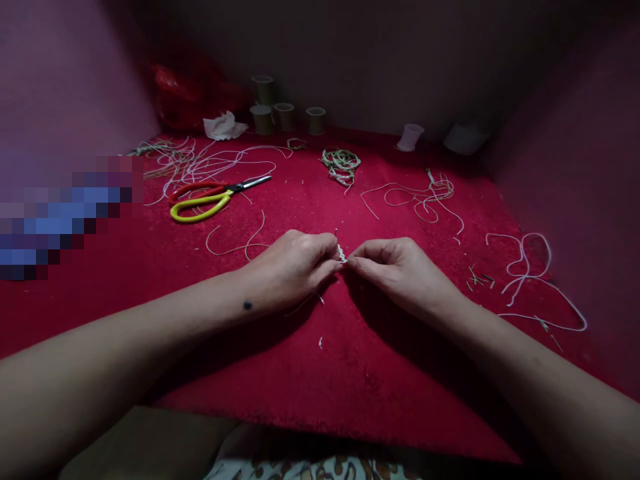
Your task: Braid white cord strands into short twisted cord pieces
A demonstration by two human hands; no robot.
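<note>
Over the middle of the red cloth, my left hand (pixel 306 261) is closed around a white braided cord (pixel 341 253), most of it hidden by the fingers. My right hand (pixel 395 267) pinches at the right end of this cord, thumb and forefinger pressed together. The fingertips of both hands nearly meet. A thin loose strand (pixel 227 253) runs out on the left, behind my left hand. Below the hands lies a small white scrap of thread (pixel 321 343).
Red-and-yellow scissors (pixel 200 207) lie at the left, beside tangled cords (pixel 187 160). Green-and-white braided cords (pixel 340 163) lie behind the hands. Spools (pixel 285 118) and crumpled tissue (pixel 224 127) stand at the back. Loose white cord (pixel 525 273) curls at the right.
</note>
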